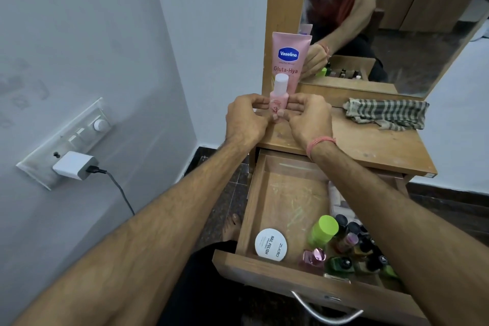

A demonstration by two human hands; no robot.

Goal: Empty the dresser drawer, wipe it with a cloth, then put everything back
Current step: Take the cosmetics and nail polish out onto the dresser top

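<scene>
Both hands pinched a small pink bottle [279, 95] from each side, the left hand [247, 116] and the right hand [308, 118], likely to stand it straight on the worktop [370, 140] in front of the Vaseline tube [289, 61]. The open drawer [280, 204] at 6 o'clock held a nail polish tub [270, 244] and little bottles [354, 249], so emptying looked unfinished. A striped cloth [386, 114] waited at 3 o'clock.

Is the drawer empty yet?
No, the drawer still holds a white nail polish tub, a green-capped bottle and several small bottles.
</scene>
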